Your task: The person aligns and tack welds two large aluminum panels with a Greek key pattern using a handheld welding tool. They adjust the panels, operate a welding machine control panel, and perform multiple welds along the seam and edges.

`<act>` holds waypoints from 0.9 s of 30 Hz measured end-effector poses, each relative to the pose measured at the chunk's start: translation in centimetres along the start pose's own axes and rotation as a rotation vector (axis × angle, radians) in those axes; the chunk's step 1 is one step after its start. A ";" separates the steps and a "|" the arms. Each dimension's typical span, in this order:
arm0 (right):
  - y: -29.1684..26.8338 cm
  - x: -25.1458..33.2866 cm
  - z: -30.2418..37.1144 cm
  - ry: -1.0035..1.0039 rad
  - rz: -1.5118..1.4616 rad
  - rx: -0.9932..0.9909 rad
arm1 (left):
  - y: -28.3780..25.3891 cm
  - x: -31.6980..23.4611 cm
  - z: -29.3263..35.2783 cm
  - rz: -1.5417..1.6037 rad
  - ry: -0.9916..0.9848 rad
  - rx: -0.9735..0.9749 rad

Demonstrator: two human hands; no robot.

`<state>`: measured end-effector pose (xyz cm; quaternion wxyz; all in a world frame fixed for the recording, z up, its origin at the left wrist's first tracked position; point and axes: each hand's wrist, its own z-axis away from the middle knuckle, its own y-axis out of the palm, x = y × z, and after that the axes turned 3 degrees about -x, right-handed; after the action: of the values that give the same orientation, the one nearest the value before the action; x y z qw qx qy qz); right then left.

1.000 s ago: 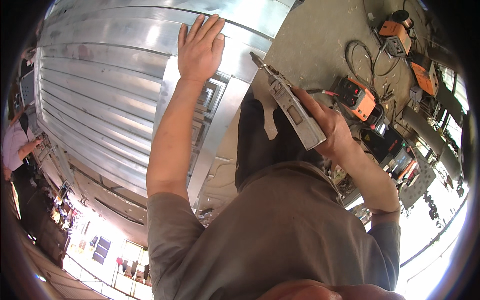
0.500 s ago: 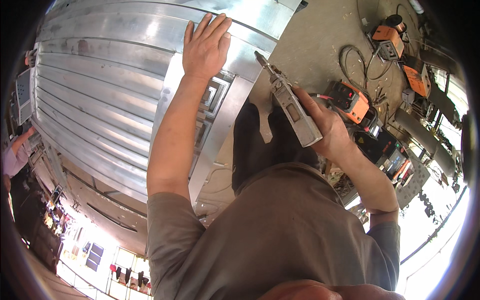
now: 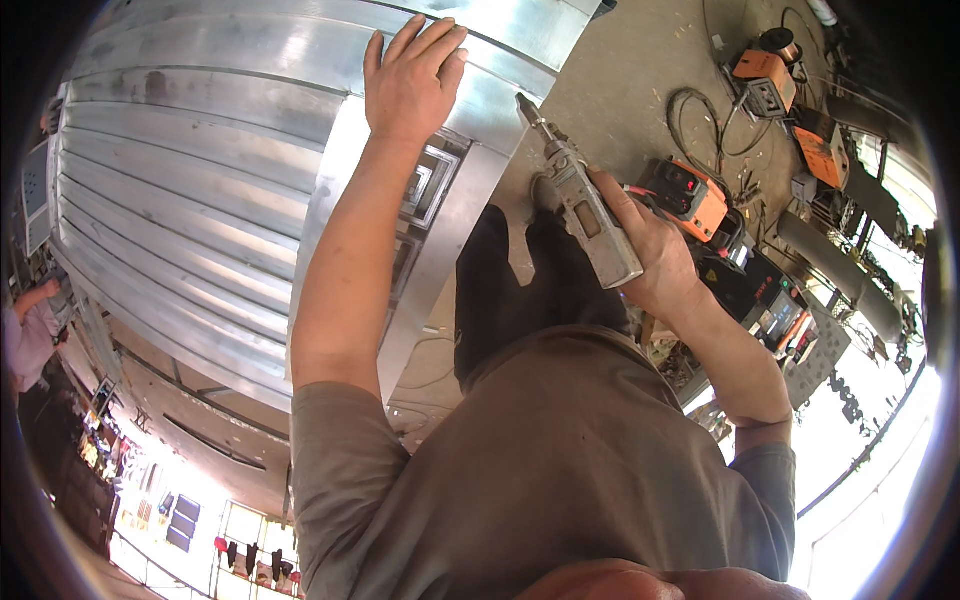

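Observation:
My left hand lies on the bright flat metal near the top edge of a large ribbed metal panel, palm down with its fingers spread. A grey metal welding gun is in my right hand, its fingers wrapped round the body. The gun's narrow dark nozzle points up and left, close to the panel's right edge; whether it touches cannot be told. Beneath my left forearm, square nested-frame ornaments are set in the panel, partly hidden by the arm.
Orange-and-black machines stand on the floor at right, with a looped black cable beside them. A wire spool sits on another machine farther off. Another person's sleeve shows at the far left.
The view has shifted slightly. My left hand stays on the metal with its fingers a little more spread, and my right hand keeps the welding gun. At far left, the other person's arm has moved.

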<state>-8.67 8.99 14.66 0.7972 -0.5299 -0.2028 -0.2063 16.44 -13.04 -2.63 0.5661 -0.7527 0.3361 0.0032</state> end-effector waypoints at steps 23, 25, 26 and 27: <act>1.2 0.5 -0.4 -0.021 0.078 -0.052 | 0.1 0.0 -0.1 -0.064 0.043 -0.035; 1.2 0.6 -0.5 -0.019 0.083 -0.050 | -0.3 -0.2 -0.2 -0.077 0.055 -0.026; 1.2 0.7 -0.5 -0.018 0.085 -0.048 | -0.6 -0.4 -0.2 -0.081 0.063 -0.011; 1.2 0.7 -0.6 -0.016 0.086 -0.046 | -0.9 -0.6 -0.3 -0.084 0.071 0.004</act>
<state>-7.37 8.80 13.97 0.7913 -0.5580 -0.1815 -0.1719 16.35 -12.86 -1.55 0.5549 -0.7648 0.3239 -0.0480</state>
